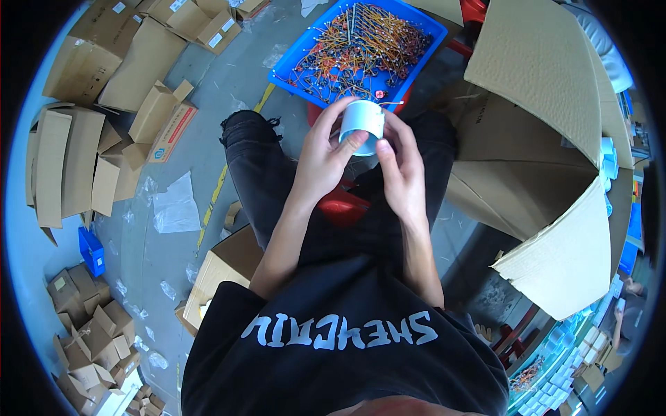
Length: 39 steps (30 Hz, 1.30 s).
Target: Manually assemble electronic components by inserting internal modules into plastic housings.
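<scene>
Both hands hold a short, hollow, pale-blue or white plastic cylinder (363, 116) in front of my knees, its open end tilted toward me. My left hand (323, 157) grips its left side, the thumb pressed into the opening. On the right side, my right hand (402, 170) closes round it with the thumb at the lower rim. A thin wire (390, 103) with a pale end sticks out near the cylinder's upper right; where it is fixed is hidden. Just beyond stands a blue tray (288, 67) heaped with orange, red and black wire leads (368, 41).
A large open cardboard box (527, 173) stands close on my right, flaps spread. More cartons (76, 159) and a small blue bin (91, 251) line the left. Plastic scraps (175, 203) lie on the grey floor. At far right, another person (628, 312) is beside a cluttered workbench (555, 360).
</scene>
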Each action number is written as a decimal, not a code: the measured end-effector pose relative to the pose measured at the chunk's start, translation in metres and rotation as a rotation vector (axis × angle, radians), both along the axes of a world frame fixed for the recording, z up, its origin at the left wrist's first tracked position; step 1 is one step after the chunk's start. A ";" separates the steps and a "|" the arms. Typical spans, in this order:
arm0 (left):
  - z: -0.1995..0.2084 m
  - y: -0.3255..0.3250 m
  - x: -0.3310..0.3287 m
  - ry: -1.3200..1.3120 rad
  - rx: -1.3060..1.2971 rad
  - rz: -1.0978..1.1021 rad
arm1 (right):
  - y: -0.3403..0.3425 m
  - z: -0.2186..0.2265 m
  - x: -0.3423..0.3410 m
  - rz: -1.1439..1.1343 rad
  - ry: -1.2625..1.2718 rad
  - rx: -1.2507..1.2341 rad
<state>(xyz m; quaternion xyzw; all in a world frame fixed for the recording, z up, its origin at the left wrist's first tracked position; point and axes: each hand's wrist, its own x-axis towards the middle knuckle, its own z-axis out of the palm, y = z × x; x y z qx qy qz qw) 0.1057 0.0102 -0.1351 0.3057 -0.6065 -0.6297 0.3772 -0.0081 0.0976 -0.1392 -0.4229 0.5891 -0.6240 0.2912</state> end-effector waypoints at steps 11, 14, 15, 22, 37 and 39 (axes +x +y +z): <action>0.010 0.011 0.020 -0.006 -0.032 -0.077 | 0.006 0.010 0.007 0.039 -0.208 0.009; 0.007 0.007 0.023 -0.121 -0.067 -0.046 | 0.001 0.007 0.013 0.027 -0.320 0.046; 0.005 0.005 0.024 -0.177 -0.083 -0.032 | -0.002 0.005 0.015 0.027 -0.317 0.053; 0.009 0.003 0.029 0.018 -0.050 -0.133 | -0.003 0.009 0.022 0.034 -0.293 -0.095; -0.006 0.026 0.012 0.294 0.179 -0.448 | 0.055 0.015 -0.003 -0.159 0.637 -0.258; -0.008 0.026 0.014 0.304 0.128 -0.465 | 0.058 0.013 -0.001 -0.183 0.658 -0.275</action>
